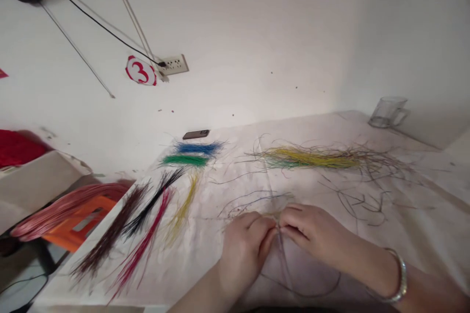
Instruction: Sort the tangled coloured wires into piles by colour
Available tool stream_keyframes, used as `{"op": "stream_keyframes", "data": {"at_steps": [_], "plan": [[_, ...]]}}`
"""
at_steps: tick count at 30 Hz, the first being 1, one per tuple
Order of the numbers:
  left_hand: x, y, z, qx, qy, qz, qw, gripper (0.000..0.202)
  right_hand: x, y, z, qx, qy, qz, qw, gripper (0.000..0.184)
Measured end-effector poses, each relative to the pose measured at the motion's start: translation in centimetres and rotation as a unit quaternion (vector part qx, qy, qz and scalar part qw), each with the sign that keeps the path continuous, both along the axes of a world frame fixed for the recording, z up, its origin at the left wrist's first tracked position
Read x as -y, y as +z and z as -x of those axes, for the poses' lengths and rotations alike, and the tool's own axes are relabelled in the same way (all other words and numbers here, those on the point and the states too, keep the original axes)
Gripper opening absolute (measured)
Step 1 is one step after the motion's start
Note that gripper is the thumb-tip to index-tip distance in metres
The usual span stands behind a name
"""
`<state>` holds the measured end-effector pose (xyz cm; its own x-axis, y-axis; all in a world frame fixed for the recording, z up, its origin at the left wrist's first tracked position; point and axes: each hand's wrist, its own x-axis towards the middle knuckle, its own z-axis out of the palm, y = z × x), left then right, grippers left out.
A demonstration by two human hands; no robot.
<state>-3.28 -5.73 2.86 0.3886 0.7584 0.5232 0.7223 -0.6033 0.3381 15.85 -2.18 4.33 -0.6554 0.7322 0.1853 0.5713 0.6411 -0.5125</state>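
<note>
Hands, two: your left hand and your right hand are meeting just above the table, fingertips nearly touching, each pinching closed on the thin strands. How many strands you are holding cannot be told.

Held strands: these are sitting between both sets of fingertips. Their long axis is running from the grip toward you, leaning slightly right. One wire is curving in a wide loop on your side of the grip. Finer wires, one of them blue, are fanning out just beyond it, leftward; whether they are joining the held ones is unclear.

Containers, two: a glass mug, one, is standing far beyond the grip to the right, handle pointing right, contents not readable. A white box, one, is standing well left, with red cloth showing at its top.

Bundles left of the grip, six: brown, black, crimson and yellow are slanting away from you and rightward; green and blue are lying crosswise, farther off.

Heap, one: yellow over green is lying crosswise beyond the grip, brown ends straggling right.

Sundries: one phone is lying past the blue bundle; one bracelet is circling your right wrist.
</note>
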Motion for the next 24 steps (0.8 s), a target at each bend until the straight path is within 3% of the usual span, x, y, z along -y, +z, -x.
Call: {"op": "stream_keyframes", "data": {"at_steps": [3, 8, 11, 15, 17, 21, 24], "plan": [[0.3, -0.8, 1.6, -0.028, -0.007, 0.041, 0.999, 0.02, -0.3, -1.0, -1.3, 0.004, -0.007, 0.033, 0.999, 0.014], [0.3, -0.6, 2.4, -0.104, -0.007, 0.067, 0.992, 0.015, -0.3, -1.9, -2.2, -0.009, -0.011, 0.066, 0.998, 0.014], [0.4, -0.2, 2.0, -0.12, 0.024, 0.016, 0.992, 0.008, 0.2, -2.0, -1.6, -0.022, 0.002, 0.07, 0.997, 0.013], [1.8, 0.5, 1.1, -0.101, 0.083, -0.074, 0.989, 0.023, 0.8, -2.3, -1.1, -0.025, -0.007, 0.073, 0.997, 0.014], [2.6, 0.9, 0.6, -0.092, 0.063, -0.079, 0.991, 0.03, 1.0, -2.4, -1.0, -0.025, -0.008, 0.071, 0.997, 0.014], [3.8, 1.2, -0.3, -0.082, -0.023, -0.004, 0.996, 0.042, 1.7, -2.2, -0.5, -0.024, 0.002, 0.058, 0.998, 0.013], [4.0, 0.7, -0.3, -0.041, 0.004, 0.089, 0.995, 0.044, 2.2, -1.8, 0.0, -0.03, 0.007, 0.057, 0.998, 0.016]]}}
